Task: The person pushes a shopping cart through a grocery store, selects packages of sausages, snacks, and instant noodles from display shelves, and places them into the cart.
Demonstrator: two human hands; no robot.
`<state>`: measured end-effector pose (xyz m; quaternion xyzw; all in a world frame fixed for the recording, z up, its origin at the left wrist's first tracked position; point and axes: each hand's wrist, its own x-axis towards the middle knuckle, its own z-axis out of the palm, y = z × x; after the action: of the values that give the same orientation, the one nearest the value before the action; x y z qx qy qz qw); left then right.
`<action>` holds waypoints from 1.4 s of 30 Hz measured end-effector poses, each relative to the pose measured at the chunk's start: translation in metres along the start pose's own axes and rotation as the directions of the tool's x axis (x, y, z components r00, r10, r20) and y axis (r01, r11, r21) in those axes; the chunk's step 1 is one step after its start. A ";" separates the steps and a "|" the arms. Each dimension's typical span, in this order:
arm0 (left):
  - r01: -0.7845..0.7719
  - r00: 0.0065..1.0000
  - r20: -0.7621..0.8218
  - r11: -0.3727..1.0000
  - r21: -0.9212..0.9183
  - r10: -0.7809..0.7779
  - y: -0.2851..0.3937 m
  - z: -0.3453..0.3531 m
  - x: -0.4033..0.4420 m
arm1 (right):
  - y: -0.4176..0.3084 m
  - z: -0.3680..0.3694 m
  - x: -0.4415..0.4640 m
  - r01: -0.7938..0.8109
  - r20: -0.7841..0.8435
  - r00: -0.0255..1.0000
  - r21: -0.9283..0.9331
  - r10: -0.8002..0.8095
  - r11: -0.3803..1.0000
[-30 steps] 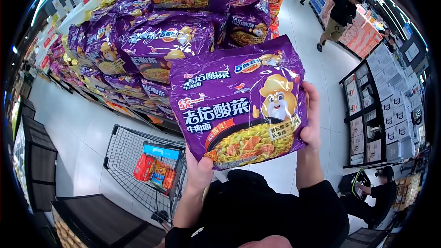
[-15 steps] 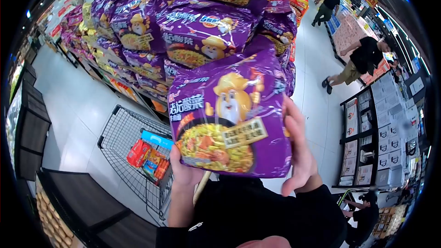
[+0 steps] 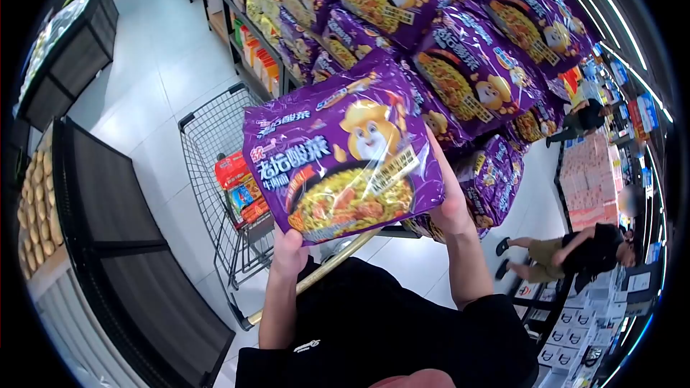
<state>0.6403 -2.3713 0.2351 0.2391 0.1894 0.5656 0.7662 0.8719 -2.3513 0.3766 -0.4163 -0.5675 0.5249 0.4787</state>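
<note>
A purple noodle multipack (image 3: 352, 158) is held up in front of my chest, its printed face towards me. My left hand (image 3: 289, 248) grips its lower left corner, thumb on the front. On the right edge, my right hand (image 3: 449, 194) holds the pack, its fingers partly hidden behind. Behind the pack, to the left, stands a wire shopping cart (image 3: 203, 165) with red and orange packets (image 3: 241, 185) inside. Similar purple packs (image 3: 471, 65) are stacked on the display beyond.
A dark display stand (image 3: 115, 223) runs along the left beside a bin of brown oval items (image 3: 39, 208). A person in a black top (image 3: 593, 248) walks at the right, near stacked white boxes (image 3: 575, 330). Another person (image 3: 586, 118) is farther back.
The view has turned, so the display now lies up and right and the cart nearer the pack. The pack stays in both hands; my right-hand fingers, spread before, now close round its edge.
</note>
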 end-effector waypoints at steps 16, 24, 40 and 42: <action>-0.455 0.890 0.398 0.373 0.809 0.222 -0.016 -0.112 -0.024 | 0.138 -0.038 -0.042 -0.390 0.068 0.917 0.374 0.394 0.842; 0.022 0.973 -0.228 0.971 0.240 0.035 -0.055 -0.125 -0.039 | 0.083 0.007 -0.025 0.081 0.188 0.979 -0.023 -0.075 0.996; 0.215 0.807 -0.586 0.889 0.404 0.071 -0.054 -0.098 -0.145 | 0.153 -0.033 -0.098 -0.087 0.296 0.938 -0.310 0.183 0.947; 0.247 0.773 -0.630 0.880 0.406 0.074 -0.045 -0.094 -0.153 | 0.154 -0.025 -0.095 -0.073 0.316 0.933 -0.294 0.169 0.953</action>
<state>0.5787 -2.5148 0.1357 0.2041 0.5751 0.5129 0.6038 0.9104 -2.4237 0.2133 -0.4174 -0.6820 0.5326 0.2776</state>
